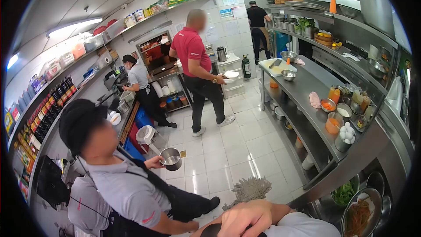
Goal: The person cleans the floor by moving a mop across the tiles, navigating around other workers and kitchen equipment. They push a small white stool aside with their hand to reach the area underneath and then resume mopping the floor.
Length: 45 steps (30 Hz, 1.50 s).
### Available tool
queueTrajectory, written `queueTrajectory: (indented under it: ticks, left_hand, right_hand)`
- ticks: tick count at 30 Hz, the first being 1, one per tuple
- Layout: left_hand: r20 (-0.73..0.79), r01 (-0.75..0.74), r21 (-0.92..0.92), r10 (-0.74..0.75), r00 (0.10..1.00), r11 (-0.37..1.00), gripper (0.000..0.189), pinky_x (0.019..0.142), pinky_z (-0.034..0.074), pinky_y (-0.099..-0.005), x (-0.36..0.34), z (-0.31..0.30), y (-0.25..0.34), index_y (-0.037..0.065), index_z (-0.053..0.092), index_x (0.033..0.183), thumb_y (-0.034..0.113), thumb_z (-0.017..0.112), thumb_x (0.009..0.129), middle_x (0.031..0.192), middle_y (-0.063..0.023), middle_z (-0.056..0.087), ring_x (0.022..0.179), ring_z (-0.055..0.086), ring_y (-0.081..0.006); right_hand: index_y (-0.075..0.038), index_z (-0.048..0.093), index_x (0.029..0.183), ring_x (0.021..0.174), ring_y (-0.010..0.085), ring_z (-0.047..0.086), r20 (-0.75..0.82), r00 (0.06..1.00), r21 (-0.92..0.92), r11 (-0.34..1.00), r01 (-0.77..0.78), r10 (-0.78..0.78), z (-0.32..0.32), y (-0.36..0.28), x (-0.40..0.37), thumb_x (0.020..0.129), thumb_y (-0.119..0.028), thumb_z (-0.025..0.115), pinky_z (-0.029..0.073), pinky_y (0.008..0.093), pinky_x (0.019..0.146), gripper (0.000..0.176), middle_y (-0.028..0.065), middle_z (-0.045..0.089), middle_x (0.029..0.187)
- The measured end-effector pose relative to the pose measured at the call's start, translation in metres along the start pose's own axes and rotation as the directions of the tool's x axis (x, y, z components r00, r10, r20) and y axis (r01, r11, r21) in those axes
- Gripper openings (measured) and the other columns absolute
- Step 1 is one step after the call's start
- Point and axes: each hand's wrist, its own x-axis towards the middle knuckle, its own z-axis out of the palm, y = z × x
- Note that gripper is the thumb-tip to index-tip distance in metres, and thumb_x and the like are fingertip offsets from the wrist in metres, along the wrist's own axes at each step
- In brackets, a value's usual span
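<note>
At the bottom edge, my left hand (246,220) lies in front of my other forearm, its fingers curled over something I cannot make out. A dark band shows to its left. The fingers of my right hand are hidden behind it or cut off by the frame. Just beyond my hands, a grey mop head (252,188) rests on the tiled floor; no handle is visible. White cloth covers my arm to the right.
A co-worker at left holds a metal pot (171,159). Another in red carries a white dish (231,74); two more work farther back. A steel counter (302,87) runs along the right, with eggs (347,133) at its near end. Noodle-like strips fill a bowl (360,217).
</note>
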Motion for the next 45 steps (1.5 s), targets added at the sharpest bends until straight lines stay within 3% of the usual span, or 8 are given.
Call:
queueTrajectory:
  ticks: [14,19,23,33,37,39,42,45]
  left_hand:
    - [-0.120,-0.266,-0.263,0.242,0.963,0.928,0.023,0.081,0.051,-0.0408,-0.048,-0.017,0.161,0.003,0.071,0.105,0.013,0.072,0.084,0.098,-0.0123,0.074,0.092,0.067,-0.0220]
    - [-0.128,-0.323,-0.303,0.298,0.946,0.896,0.023,0.082,0.051,-0.0407,-0.034,-0.025,0.182,0.003,0.071,0.106,0.011,0.072,0.084,0.099,-0.0105,0.074,0.093,0.066,-0.0201]
    - [-0.021,-0.240,-0.395,0.252,0.967,0.887,0.024,0.077,0.049,-0.0308,0.016,-0.013,0.102,0.000,0.068,0.105,0.005,0.075,0.082,0.095,0.0007,0.069,0.091,0.058,-0.0084]
    - [0.036,-0.341,-0.460,0.401,0.916,0.820,0.022,0.064,0.041,-0.0248,0.003,-0.038,0.158,0.003,0.065,0.095,0.011,0.081,0.083,0.080,0.0074,0.057,0.077,0.048,-0.0037]
    - [0.185,-0.284,-0.314,0.352,0.917,0.906,0.024,0.059,0.036,-0.0251,0.006,-0.030,0.149,0.005,0.064,0.092,0.018,0.083,0.086,0.072,0.0089,0.053,0.070,0.045,-0.0034]
    - [0.206,-0.288,-0.361,0.377,0.903,0.887,0.024,0.060,0.037,-0.0248,-0.001,-0.028,0.151,0.006,0.063,0.090,0.021,0.082,0.087,0.073,0.0080,0.054,0.069,0.046,-0.0032]
    - [0.241,-0.255,-0.366,0.355,0.903,0.895,0.023,0.060,0.037,-0.0248,-0.020,-0.032,0.154,0.006,0.062,0.091,0.020,0.080,0.088,0.071,0.0083,0.052,0.069,0.046,-0.0031]
    - [0.331,-0.148,-0.363,0.276,0.902,0.920,0.028,0.073,0.047,-0.0254,-0.032,-0.039,0.144,0.005,0.063,0.107,0.019,0.080,0.089,0.088,0.0030,0.063,0.086,0.056,-0.0046]
  right_hand:
    - [0.004,0.065,0.084,0.062,0.0313,0.058,0.000,0.999,-0.007,0.999,0.034,-0.034,-0.011,0.000,-0.009,0.100,-0.016,0.062,0.044,0.0414,0.058,0.026,0.0136,0.063,0.077]
    - [0.003,0.067,0.081,0.049,0.0236,0.052,-0.059,0.979,0.025,0.980,0.197,-0.196,-0.025,-0.010,-0.021,0.094,-0.018,0.067,0.037,0.0364,0.045,0.024,0.0133,0.061,0.069]
    - [0.004,0.063,0.087,0.048,0.0224,0.043,-0.133,0.972,0.042,0.979,0.200,-0.193,-0.032,-0.001,-0.045,0.097,-0.020,0.062,0.027,0.0369,0.044,0.026,0.0122,0.055,0.072]
    - [0.004,0.064,0.080,0.047,0.0226,0.046,-0.286,0.944,-0.095,0.985,0.145,-0.167,-0.030,0.001,-0.031,0.095,-0.017,0.064,0.031,0.0373,0.044,0.026,0.0113,0.057,0.067]
    - [0.009,0.065,0.085,0.043,0.0237,0.047,-0.286,0.941,-0.110,0.981,0.157,-0.183,-0.014,-0.004,-0.035,0.095,-0.014,0.064,0.031,0.0364,0.041,0.025,0.0147,0.057,0.064]
    - [0.001,0.058,0.074,0.040,0.0182,0.043,-0.294,0.949,-0.149,0.986,0.074,-0.116,-0.006,-0.003,-0.012,0.100,-0.020,0.057,0.033,0.0341,0.039,0.033,0.0072,0.050,0.057]
    - [-0.002,0.069,0.076,0.044,0.0219,0.054,-0.250,0.959,-0.090,0.989,0.115,-0.134,-0.007,0.012,-0.002,0.090,-0.019,0.071,0.041,0.0339,0.042,0.022,0.0114,0.063,0.064]
    - [-0.003,0.068,0.078,0.041,0.0197,0.052,-0.364,0.923,-0.242,0.970,0.038,-0.127,0.007,0.019,0.009,0.089,-0.016,0.071,0.042,0.0338,0.042,0.018,0.0086,0.060,0.060]
